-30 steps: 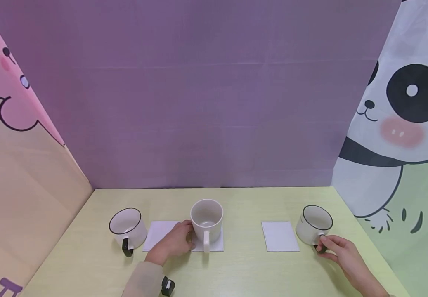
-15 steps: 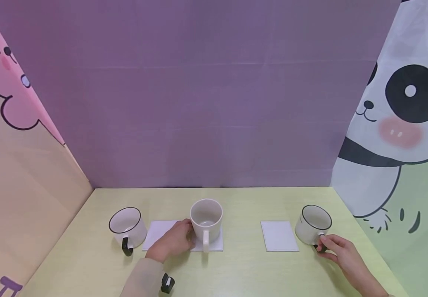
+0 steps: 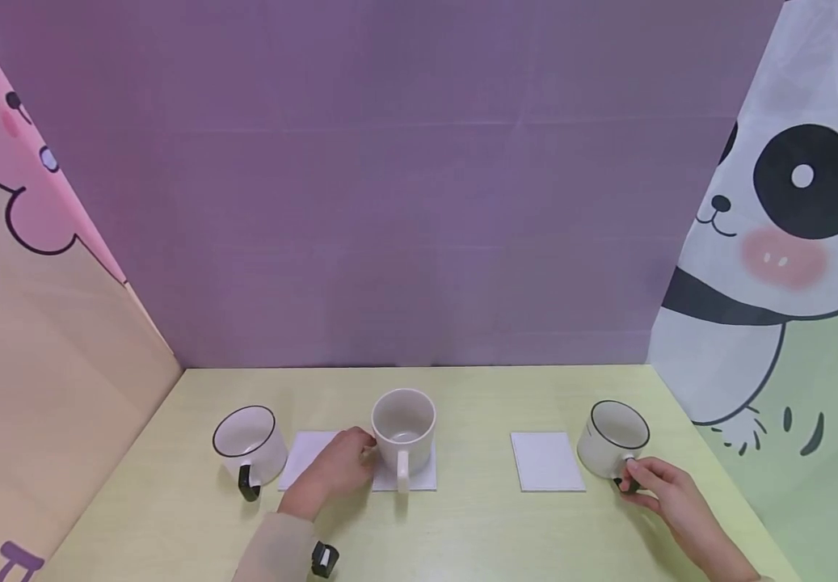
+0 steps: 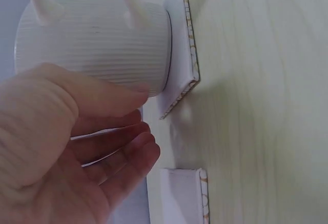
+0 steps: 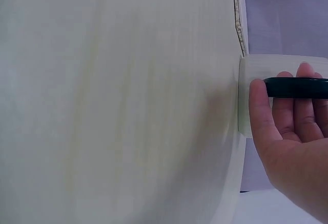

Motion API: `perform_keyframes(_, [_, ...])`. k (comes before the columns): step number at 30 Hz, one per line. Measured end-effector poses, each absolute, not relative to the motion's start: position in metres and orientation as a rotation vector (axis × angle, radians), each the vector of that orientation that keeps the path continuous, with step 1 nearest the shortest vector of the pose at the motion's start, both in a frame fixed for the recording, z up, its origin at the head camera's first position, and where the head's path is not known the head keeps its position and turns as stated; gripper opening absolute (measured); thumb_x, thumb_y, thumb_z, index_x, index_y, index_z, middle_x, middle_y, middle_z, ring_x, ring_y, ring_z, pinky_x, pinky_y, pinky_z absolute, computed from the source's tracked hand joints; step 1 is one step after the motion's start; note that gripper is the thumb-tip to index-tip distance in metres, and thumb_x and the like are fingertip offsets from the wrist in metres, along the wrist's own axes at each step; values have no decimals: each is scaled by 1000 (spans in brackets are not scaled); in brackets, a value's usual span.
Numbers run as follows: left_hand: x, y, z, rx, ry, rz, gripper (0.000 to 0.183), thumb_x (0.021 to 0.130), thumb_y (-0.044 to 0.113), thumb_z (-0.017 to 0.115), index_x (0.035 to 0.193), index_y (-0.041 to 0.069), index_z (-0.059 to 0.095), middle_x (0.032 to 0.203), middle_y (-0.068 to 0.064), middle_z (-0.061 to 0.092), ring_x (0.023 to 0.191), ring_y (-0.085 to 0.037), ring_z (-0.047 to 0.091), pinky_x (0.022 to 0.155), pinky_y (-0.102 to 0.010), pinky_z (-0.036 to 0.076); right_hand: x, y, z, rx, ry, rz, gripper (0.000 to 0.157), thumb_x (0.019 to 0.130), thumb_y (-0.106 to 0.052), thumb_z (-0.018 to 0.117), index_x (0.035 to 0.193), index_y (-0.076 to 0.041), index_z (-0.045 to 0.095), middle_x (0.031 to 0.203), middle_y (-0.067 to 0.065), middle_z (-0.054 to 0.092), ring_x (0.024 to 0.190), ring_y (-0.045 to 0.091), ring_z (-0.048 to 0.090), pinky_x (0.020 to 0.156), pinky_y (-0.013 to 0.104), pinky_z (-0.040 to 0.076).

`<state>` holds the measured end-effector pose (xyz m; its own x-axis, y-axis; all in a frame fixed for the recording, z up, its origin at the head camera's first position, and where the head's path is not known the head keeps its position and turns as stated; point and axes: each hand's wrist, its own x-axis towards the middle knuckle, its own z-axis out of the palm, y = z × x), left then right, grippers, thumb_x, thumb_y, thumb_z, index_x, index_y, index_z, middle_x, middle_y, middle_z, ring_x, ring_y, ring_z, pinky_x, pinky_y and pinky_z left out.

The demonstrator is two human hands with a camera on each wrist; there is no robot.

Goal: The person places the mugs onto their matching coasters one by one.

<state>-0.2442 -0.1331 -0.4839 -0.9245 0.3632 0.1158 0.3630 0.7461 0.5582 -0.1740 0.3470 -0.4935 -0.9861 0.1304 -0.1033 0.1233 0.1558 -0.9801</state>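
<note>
In the head view a plain white mug [image 3: 404, 420] stands upright on a white square coaster [image 3: 426, 478], its handle facing me. My left hand [image 3: 338, 462] is at the mug's left side. In the left wrist view that hand's thumb [image 4: 110, 98] overlaps the ribbed wall of the mug, and its fingers are loosely bent with nothing between them. My right hand [image 3: 669, 493] holds the black handle [image 5: 297, 87] of a black-rimmed white mug [image 3: 611, 444] at the right, which stands upright on the table.
Another black-rimmed mug [image 3: 251, 449] with a black handle stands at the left. Beside it lies a second white coaster [image 3: 305, 457], partly behind my left hand. A third coaster [image 3: 548, 462] lies left of the right mug. A purple backdrop [image 3: 419, 202] rises behind the table [image 3: 462, 533].
My left hand has drawn slightly left and back from the plain mug, and its thumb has come away from the coaster. My right hand and the mugs stay in place.
</note>
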Motion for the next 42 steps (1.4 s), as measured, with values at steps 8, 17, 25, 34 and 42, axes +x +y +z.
perform_keyframes(8, [-237, -135, -475, 370, 3044, 894, 25, 89, 9, 66, 111, -3, 69, 106, -13, 66, 99, -33, 65, 85, -52, 53, -175, 347, -493, -231, -2377, 2026, 32, 107, -17, 54, 101, 13, 62, 91, 9, 63, 85, 11, 64, 80, 32, 59])
perform_keyframes(17, [-233, -135, -470, 281, 3232, 975, 13, 92, 10, 64, 103, 4, 69, 96, -5, 65, 82, -23, 62, 65, -43, 51, -176, 347, -494, -230, -2382, 2034, 31, 106, -17, 54, 101, 12, 62, 91, 8, 63, 84, 11, 64, 81, 33, 59])
perform_keyframes(25, [-230, -127, -463, 335, 3442, 1181, 17, 90, 6, 64, 106, 3, 70, 103, -9, 67, 89, -26, 65, 65, -45, 52, -177, 347, -494, -230, -2379, 2049, 31, 107, -18, 54, 101, 12, 62, 91, 8, 63, 85, 11, 64, 81, 33, 59])
perform_keyframes(34, [-227, -115, -449, 518, 3589, 1283, 18, 88, 3, 67, 106, 2, 70, 100, -10, 68, 88, -28, 66, 65, -44, 54, -176, 347, -490, -270, -2384, 2049, 30, 106, -18, 55, 101, 10, 63, 92, 9, 63, 85, 11, 64, 82, 32, 59])
perform_keyframes(42, [-221, -104, -441, 724, 3623, 1307, 30, 86, 3, 68, 116, 0, 66, 106, -14, 66, 89, -30, 64, 64, -42, 54, -173, 346, -490, -275, -2360, 2067, 28, 106, -17, 55, 102, 10, 63, 91, 8, 63, 85, 11, 64, 82, 32, 59])
